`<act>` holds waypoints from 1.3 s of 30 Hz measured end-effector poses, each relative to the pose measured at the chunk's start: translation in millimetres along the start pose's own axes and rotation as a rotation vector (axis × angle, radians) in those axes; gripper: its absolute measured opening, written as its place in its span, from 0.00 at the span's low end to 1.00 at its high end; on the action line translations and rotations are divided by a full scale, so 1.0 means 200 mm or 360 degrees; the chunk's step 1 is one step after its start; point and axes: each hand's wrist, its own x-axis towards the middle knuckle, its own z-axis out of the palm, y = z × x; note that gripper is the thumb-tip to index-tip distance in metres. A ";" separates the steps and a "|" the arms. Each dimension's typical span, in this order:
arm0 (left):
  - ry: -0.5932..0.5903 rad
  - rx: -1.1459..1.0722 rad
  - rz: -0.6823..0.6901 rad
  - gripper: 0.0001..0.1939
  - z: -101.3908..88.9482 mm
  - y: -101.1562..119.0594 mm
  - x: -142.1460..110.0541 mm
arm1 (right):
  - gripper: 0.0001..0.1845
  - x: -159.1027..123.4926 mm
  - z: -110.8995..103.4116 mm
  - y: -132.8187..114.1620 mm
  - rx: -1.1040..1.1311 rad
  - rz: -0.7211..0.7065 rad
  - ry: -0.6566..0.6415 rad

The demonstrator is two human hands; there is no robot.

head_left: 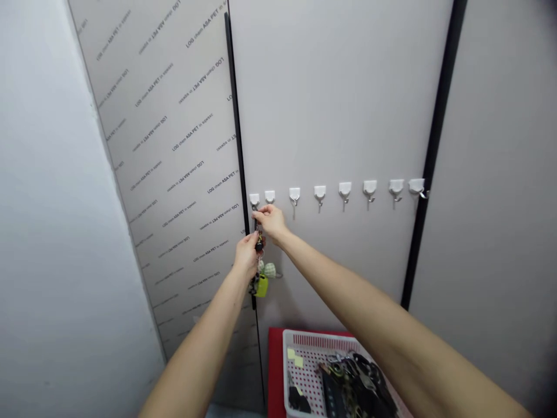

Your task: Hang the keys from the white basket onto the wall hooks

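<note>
Both my arms reach up to a grey wall panel with a row of several white stick-on hooks point(319, 193). My right hand point(270, 222) is pinched on the top of a keychain point(260, 244) just below the leftmost hook point(255, 201). My left hand point(247, 254) is closed around the keychain's middle. Below that hand dangle a yellow-green tag point(261, 285) and a pale green charm point(270, 270).
A white perforated basket point(304, 371) sits below on a red surface point(275, 371), holding a dark tangle of keychains point(354, 386), small yellow notes and a black item. A black vertical strip point(430, 157) divides the panels. A film-covered panel with printed text stands at left.
</note>
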 end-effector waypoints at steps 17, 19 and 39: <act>0.0347 0.0795 0.0383 0.16 -0.17 -0.19 -0.03 | 0.08 -0.26 -0.27 0.22 -0.0749 -0.0192 -0.0358; 0.0444 0.0991 0.0536 0.17 -0.20 -0.26 -0.10 | 0.08 -0.39 -0.39 0.34 -0.0780 -0.0060 -0.0621; -0.0516 0.1600 -0.0356 0.04 -0.16 -1.04 -0.55 | 0.11 -1.03 -0.68 0.84 -0.1490 0.0225 -0.1104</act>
